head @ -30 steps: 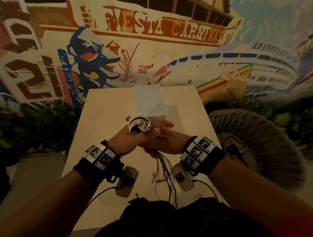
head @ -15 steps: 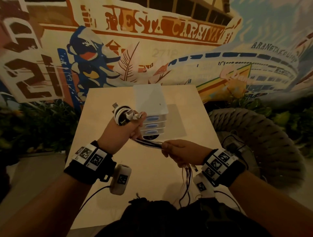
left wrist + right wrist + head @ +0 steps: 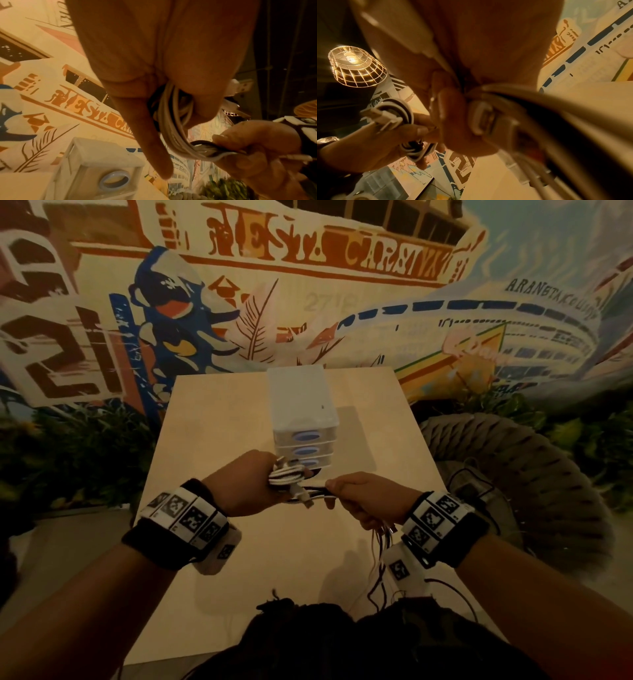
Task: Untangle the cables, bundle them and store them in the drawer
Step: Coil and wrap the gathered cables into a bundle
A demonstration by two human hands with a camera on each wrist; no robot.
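My left hand [image 3: 270, 481] grips a coil of white and black cables [image 3: 286, 477] just in front of the small white drawer unit [image 3: 301, 419]. From the coil, several strands [image 3: 318, 497] run right into my right hand [image 3: 346, 491], which holds them in a fist. The loose cable ends [image 3: 380, 546] hang below that fist toward the table. In the left wrist view the cable coil [image 3: 169, 111] sits between my thumb and fingers, with a USB plug [image 3: 240, 86] sticking out. The right wrist view shows a white plug [image 3: 483, 119] pressed against my right hand's fingers.
The drawer unit has three shut drawers with blue oval handles [image 3: 306, 436] and stands mid-table [image 3: 219, 440]. A woven round chair [image 3: 534, 474] sits to the right with a black device and cord on it. A painted mural wall lies behind.
My hands came apart, stretching the strands between them. The left hand rose to the left with the coil, then came back down in front of the drawers, turning the coil.
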